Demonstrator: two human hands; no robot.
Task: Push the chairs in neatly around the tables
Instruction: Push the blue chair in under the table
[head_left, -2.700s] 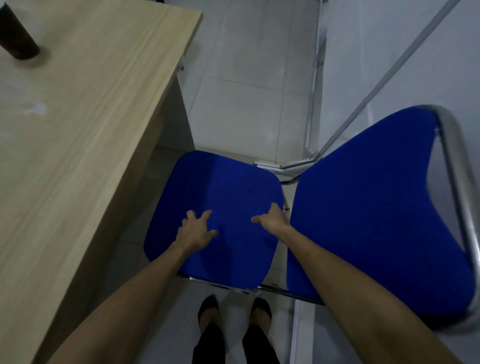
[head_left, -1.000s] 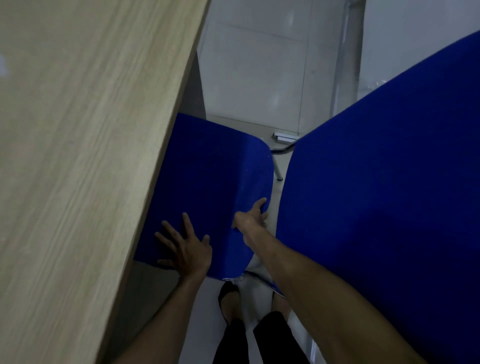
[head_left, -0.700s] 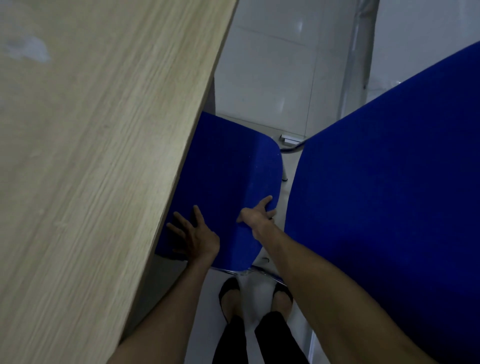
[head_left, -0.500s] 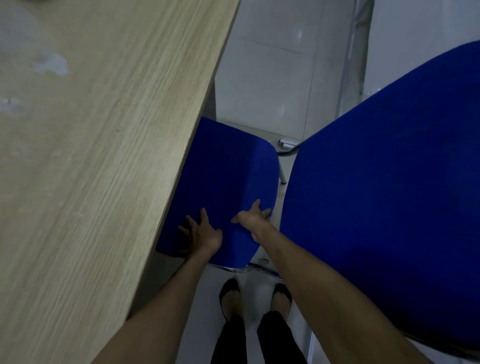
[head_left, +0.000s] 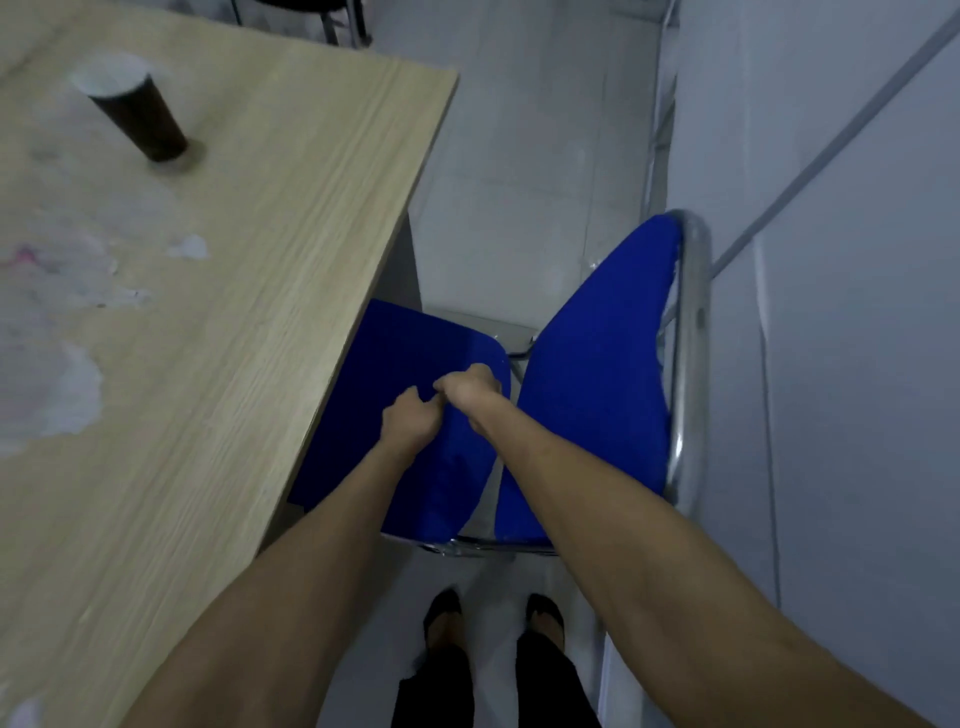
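A blue padded chair stands between the wooden table (head_left: 270, 249) and the wall. Its seat (head_left: 395, 364) is tucked partly under the table's right edge; its backrest (head_left: 602, 374), framed by a chrome tube, rises to the right. My left hand (head_left: 408, 423) hangs over the seat with its fingers curled in and nothing in it. My right hand (head_left: 467, 389) is just beside it, also curled into a loose fist above the seat. Whether either hand touches the cushion I cannot tell.
A dark paper cup (head_left: 137, 122) stands on the table at the far left, with white smears around it. A grey wall (head_left: 841, 364) runs close along the right. My feet (head_left: 493, 618) stand on pale floor tiles behind the chair. Dark chair legs (head_left: 337, 26) show at the top.
The seat has slid further under the table. Both hands have lifted from flat on the seat and curled into fists. The view has pulled back and up, so the cup shows again.
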